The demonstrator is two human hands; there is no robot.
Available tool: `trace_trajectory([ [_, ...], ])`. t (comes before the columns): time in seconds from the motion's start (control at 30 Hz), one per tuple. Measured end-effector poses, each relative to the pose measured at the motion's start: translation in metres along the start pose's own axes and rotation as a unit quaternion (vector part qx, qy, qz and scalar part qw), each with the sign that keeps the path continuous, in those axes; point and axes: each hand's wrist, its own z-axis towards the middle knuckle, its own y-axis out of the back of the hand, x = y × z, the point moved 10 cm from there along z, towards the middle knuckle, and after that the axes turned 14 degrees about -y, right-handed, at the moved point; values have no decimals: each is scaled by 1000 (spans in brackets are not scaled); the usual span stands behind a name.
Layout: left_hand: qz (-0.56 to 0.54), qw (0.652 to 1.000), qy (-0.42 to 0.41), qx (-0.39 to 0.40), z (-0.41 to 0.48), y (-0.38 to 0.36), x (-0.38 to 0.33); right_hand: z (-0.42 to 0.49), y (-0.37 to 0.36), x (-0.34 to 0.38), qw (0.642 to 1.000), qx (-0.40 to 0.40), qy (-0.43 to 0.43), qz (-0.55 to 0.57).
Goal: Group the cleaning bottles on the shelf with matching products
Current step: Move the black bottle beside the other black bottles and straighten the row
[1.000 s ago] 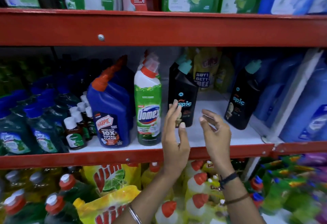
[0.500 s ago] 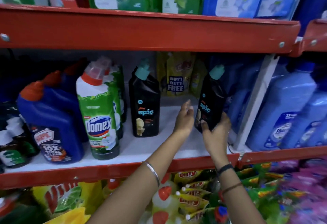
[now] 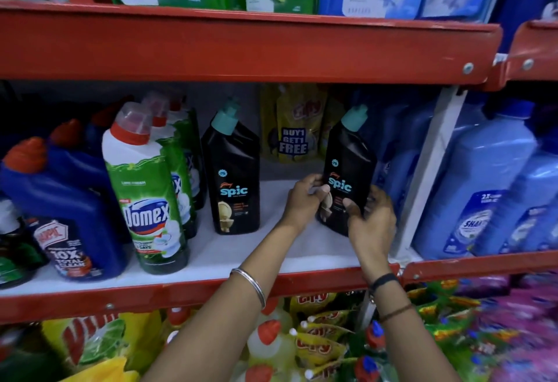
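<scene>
Two black Spic bottles with teal caps stand on the white middle shelf (image 3: 241, 258). The right Spic bottle (image 3: 350, 155) sits at the shelf's right end, tilted slightly. My left hand (image 3: 303, 200) grips its lower left side and my right hand (image 3: 371, 224) wraps its lower right front. The other Spic bottle (image 3: 234, 176) stands upright a hand's width to the left, apart from both hands. A row of green-and-white Domex bottles (image 3: 145, 188) comes after it on the left, then blue Harpic bottles (image 3: 60, 200).
Yellow "Buy 1 Get 1 Free" pouches (image 3: 294, 128) lean at the back between the Spic bottles. A white upright post (image 3: 428, 170) bounds the shelf on the right, with large blue bottles (image 3: 483, 185) beyond. A red shelf beam (image 3: 241, 46) runs overhead. Pouches and bottles fill the shelf below.
Both hands moved right from the left Spic bottle to the right one and closed around its lower part. The view shifted right.
</scene>
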Motion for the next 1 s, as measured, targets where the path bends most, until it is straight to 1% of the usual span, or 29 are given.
trace_trajectory([
  [0.1, 26, 999, -4, -35, -9, 12, -3, -3, 3, 7, 999, 32, -5, 15],
  [0.17, 66, 996, -15, -65, -27, 27, -32, -11, 3, 15, 997, 65, -8, 41],
  [0.23, 82, 991, -33, -102, -46, 44, -53, -23, 3, 25, 993, 93, -3, 73],
  [0.37, 131, 981, -84, -115, -85, 72, -74, -53, -6, 40, 982, 143, 10, 122],
  [0.47, 131, 979, -87, -126, -109, 91, -72, -76, -18, 50, 975, 174, 18, 140],
  [0.6, 176, 963, -101, -179, -136, 130, -73, -104, -43, 57, 964, 211, 12, 163],
  [0.67, 178, 959, -97, -198, -142, 145, -71, -115, -56, 58, 959, 228, 7, 168],
  [0.83, 190, 958, -73, -203, -149, 166, -61, -130, -83, 61, 951, 257, 2, 172],
  [1.0, 195, 955, -70, -212, -150, 171, -55, -131, -93, 59, 951, 262, 4, 161],
])
